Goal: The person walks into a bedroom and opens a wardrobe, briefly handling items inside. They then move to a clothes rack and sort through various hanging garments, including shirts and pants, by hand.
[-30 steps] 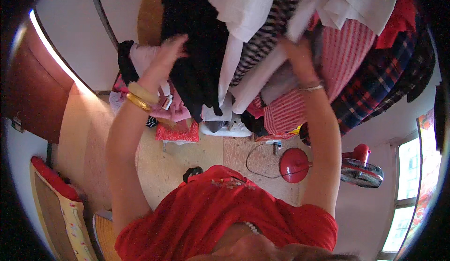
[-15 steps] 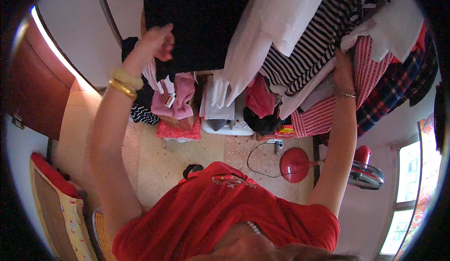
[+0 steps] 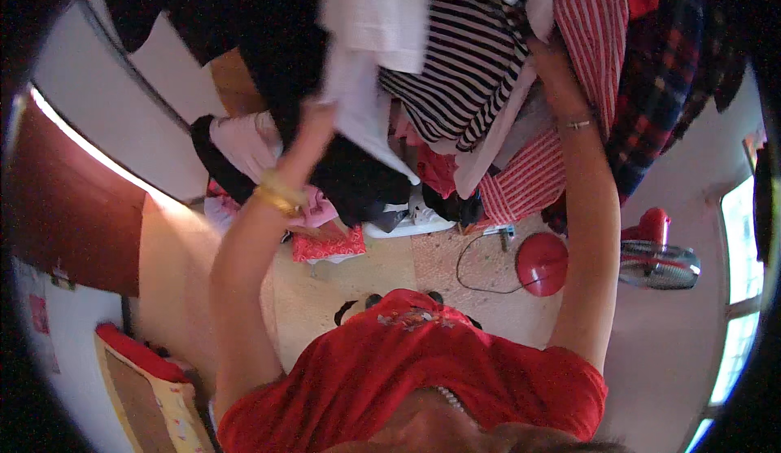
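Note:
Several garments hang in a row before me. My left hand (image 3: 316, 126), smeared by motion, is at the edge between a black garment (image 3: 281, 30) and a white garment (image 3: 376, 13); its fingers are hidden. Farther right, my right hand (image 3: 549, 61) reaches in between a black-and-white striped top (image 3: 464, 58) and a red-and-white striped shirt (image 3: 598, 26). Cloth covers its fingertips, so its grip does not show. Beyond that shirt hangs a dark plaid garment (image 3: 663, 78).
Below the clothes lie a red patterned bundle (image 3: 329, 245) and pink cloth (image 3: 321, 207) on the left. A red round-based fan (image 3: 543, 264) with a cable stands on the floor at right. A brown door (image 3: 81, 209) is at far left, a window (image 3: 736, 249) at far right.
My left hand has moved right and down, from the black garment's left side to the white garment. The white garment now hangs farther left. My right hand remains among the clothes.

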Available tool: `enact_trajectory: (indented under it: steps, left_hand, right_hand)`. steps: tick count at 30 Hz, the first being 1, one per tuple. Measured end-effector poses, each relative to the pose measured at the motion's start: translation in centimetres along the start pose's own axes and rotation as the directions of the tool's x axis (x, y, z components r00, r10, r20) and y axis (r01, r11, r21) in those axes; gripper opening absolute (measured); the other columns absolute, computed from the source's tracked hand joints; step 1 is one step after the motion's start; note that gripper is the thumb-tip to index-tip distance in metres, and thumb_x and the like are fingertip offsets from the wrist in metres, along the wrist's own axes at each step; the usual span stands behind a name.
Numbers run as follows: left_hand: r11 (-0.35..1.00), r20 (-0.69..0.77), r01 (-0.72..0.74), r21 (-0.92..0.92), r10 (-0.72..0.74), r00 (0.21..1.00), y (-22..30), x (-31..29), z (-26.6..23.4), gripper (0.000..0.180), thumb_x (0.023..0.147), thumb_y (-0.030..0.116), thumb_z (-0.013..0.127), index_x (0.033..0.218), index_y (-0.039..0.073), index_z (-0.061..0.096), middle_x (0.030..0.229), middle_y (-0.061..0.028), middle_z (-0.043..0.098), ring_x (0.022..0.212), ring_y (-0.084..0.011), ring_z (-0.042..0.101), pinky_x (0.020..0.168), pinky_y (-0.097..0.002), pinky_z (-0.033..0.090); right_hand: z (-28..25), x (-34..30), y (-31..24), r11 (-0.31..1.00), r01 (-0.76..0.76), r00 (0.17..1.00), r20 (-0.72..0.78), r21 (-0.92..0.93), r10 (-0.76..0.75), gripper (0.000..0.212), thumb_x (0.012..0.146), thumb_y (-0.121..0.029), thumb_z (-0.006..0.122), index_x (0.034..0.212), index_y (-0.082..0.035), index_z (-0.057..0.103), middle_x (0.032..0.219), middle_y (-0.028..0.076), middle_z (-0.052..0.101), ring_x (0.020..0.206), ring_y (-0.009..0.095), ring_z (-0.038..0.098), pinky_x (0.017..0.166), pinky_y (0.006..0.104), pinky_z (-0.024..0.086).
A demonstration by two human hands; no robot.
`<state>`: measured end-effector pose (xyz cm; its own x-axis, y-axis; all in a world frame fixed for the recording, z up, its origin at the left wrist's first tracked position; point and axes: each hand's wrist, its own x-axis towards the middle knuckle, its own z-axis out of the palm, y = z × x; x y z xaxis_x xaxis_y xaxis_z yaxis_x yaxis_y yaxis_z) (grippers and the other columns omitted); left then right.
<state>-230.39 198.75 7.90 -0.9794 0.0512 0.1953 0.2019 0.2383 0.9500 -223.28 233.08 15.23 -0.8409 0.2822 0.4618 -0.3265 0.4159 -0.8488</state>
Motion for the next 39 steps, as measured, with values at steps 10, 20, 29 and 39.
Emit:
enact_trajectory:
  steps: [10,20,29,39]
  left_hand:
    - [0.960,-0.060,-0.010,-0.281,-0.007,0.998,-2.8,6.9,-20.6,0.047,0.073,0.030,0.053,0.109,0.001,0.043,0.106,-0.0085,0.046,0.097,-0.0171,0.043,0.083,-0.0257,0.034]
    - [0.985,-0.347,0.033,0.172,0.029,0.938,-1.0,8.9,-23.9,0.061,0.072,0.027,0.058,0.122,0.003,0.031,0.122,-0.0061,0.036,0.108,-0.0165,0.035,0.090,-0.0252,0.027]
    - [0.915,-0.090,0.073,-0.396,-0.118,0.989,-3.5,11.6,-28.0,0.041,0.072,0.005,0.050,0.113,0.006,0.044,0.112,-0.0103,0.046,0.100,-0.0226,0.044,0.088,-0.0283,0.034]
    - [0.207,0.171,-0.225,0.952,0.252,0.953,-3.8,9.3,-29.4,0.055,0.066,-0.006,0.042,0.117,0.013,0.037,0.115,-0.0202,0.039,0.105,-0.0340,0.039,0.089,-0.0348,0.034]
  right_hand:
    - [0.6,-0.6,-3.7,0.997,-0.013,1.000,0.013,-0.073,0.014,0.061,0.069,-0.033,0.058,0.113,0.005,0.038,0.105,0.011,0.049,0.092,0.020,0.049,0.082,0.0284,0.037]
    - [0.1,1.3,-0.8,0.757,0.183,0.932,-0.133,-0.628,-0.336,0.065,0.065,-0.033,0.064,0.111,0.005,0.039,0.111,0.017,0.046,0.104,0.025,0.043,0.089,0.0295,0.033]
    - [0.5,0.8,-0.8,0.804,0.135,0.935,-0.194,-0.580,-0.297,0.062,0.066,-0.025,0.062,0.113,0.005,0.037,0.114,0.018,0.043,0.107,0.027,0.040,0.092,0.0304,0.029]
    - [0.7,0.1,-2.1,0.839,0.151,0.962,-0.117,-0.522,-0.246,0.066,0.066,-0.026,0.062,0.116,0.004,0.032,0.114,0.019,0.042,0.108,0.027,0.039,0.092,0.0312,0.028]
